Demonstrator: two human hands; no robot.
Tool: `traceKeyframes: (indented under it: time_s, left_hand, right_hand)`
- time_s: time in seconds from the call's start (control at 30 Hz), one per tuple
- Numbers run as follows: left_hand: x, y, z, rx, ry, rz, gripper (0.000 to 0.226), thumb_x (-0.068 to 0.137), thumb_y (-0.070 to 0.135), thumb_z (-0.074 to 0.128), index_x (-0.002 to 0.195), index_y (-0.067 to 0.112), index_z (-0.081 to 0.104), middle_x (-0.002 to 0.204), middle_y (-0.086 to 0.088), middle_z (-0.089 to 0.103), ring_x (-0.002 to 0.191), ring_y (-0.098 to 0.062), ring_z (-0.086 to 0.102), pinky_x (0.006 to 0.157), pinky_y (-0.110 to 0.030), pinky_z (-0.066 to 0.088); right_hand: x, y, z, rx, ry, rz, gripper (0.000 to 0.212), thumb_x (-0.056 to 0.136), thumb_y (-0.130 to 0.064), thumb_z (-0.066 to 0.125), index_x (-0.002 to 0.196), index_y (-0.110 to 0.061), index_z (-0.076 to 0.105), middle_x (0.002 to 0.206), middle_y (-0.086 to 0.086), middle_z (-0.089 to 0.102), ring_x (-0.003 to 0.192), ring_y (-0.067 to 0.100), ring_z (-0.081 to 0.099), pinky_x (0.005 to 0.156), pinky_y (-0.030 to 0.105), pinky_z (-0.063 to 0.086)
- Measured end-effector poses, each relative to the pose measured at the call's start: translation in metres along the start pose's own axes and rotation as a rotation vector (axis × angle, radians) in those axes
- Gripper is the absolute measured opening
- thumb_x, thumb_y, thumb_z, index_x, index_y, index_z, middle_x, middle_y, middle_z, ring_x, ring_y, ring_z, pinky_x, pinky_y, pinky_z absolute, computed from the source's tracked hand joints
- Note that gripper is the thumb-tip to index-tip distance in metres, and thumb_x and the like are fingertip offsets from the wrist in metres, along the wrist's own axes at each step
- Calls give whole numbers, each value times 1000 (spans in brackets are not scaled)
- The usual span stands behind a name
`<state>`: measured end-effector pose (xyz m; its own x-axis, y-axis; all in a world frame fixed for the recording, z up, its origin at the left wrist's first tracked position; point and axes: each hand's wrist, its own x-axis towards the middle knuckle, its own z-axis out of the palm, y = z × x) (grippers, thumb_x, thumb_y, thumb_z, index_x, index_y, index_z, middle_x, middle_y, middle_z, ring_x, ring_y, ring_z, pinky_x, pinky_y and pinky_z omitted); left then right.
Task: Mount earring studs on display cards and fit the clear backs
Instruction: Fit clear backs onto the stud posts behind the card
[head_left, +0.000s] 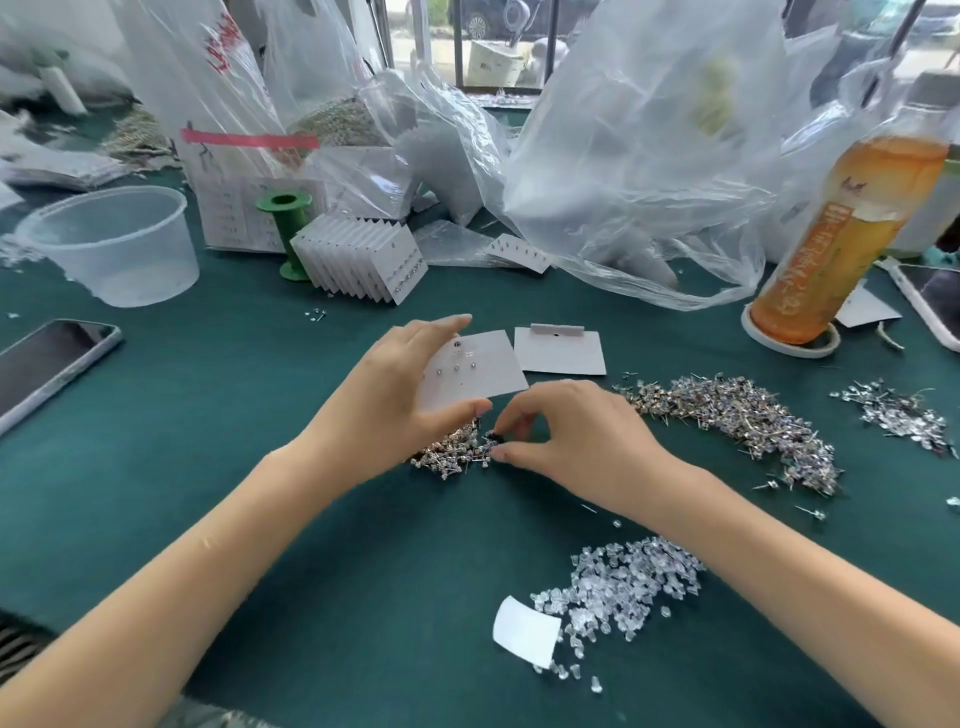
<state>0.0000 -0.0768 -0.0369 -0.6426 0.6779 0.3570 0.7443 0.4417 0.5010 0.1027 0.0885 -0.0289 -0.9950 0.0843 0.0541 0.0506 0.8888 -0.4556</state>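
The left hand (400, 395) holds one white card (475, 371) by its edges, thumb below and fingers above, tilted over the green table (260, 519). About six studs show on the card; the exact count is unclear. Just below the card, the right hand (566, 441) has thumb and forefinger curled together at a small pile of studs (452, 457); whether it pinches one I cannot tell. One blank card (561, 353) lies just right of the held card. Two more stud heaps lie further right: a long one (737, 415) and a small one (898, 415). One heap of clear backs (623, 582) sits well below the card. Up-left stands a stack of filled cards (363, 265), about ten, with a plastic tub (114, 244), two phones, one bottle (841, 234) and bags (623, 156) around.
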Motion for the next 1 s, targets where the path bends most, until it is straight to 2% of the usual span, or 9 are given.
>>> traceKeyframes:
  time_s: [0.1,0.2,0.3,0.4,0.6,0.7,0.8,0.9,1.0]
  left_hand:
    - [-7,-4,1,-54,9,-24,76,74,38,76,139,20,42,120,11,52,115,-4,44,97,-6,27]
    - [-10,-6,2,-66,-1,-36,78,73,37,77,140,22,40,117,16,49,115,-3,43,97,-13,29]
    - [-10,-6,2,-44,-18,-28,79,73,37,78,140,22,39,117,14,49,114,-7,44,96,-16,30]
    - [-11,-5,3,-41,-39,-18,80,73,39,77,140,23,38,120,10,52,115,-7,45,97,-16,30]
    - [-14,-1,4,-57,-62,10,79,72,39,78,139,25,39,115,16,48,118,-11,47,103,-30,36]
    - [-15,0,3,-65,-63,24,79,72,40,78,139,27,39,117,16,49,119,-10,47,103,-31,37]
    - [-15,1,3,-94,-85,41,79,72,44,77,139,30,38,119,16,51,118,-5,46,102,-26,36]
    - [-16,3,4,-123,-117,53,79,70,50,72,138,36,36,121,18,52,118,3,44,101,-15,33]
    - [-17,5,4,-147,-133,73,80,70,47,75,139,33,36,121,19,52,116,8,45,98,-5,29]
  right_hand:
    - [1,-2,4,-23,38,-16,8,84,-40,68,88,-33,69,88,-15,65,81,5,52,66,27,38]
    - [-4,0,6,-56,63,-47,4,86,-35,66,86,-32,69,81,-18,61,74,0,46,63,22,31]
    - [-9,4,0,4,119,-61,5,85,-27,69,83,-30,71,62,-27,51,62,-7,48,58,11,33]
    - [-10,6,-8,189,130,-48,10,81,-15,74,79,-24,73,65,-20,64,63,1,56,62,11,41]
    - [-11,6,-13,306,74,-20,12,79,-9,77,78,-21,75,56,-22,61,56,-5,53,59,6,40]
    - [-9,6,-16,339,130,-40,13,77,-8,78,75,-20,75,56,-22,62,56,-7,55,59,4,39]
    - [-6,5,-19,353,227,-75,13,76,-8,79,73,-20,74,59,-17,64,55,-5,55,59,5,39]
    - [-3,5,-18,375,281,-78,12,77,-11,78,74,-22,74,59,-16,64,54,0,52,58,9,39]
    - [-3,5,-14,370,286,-80,12,77,-14,78,73,-24,73,51,-13,51,51,4,40,53,11,33]
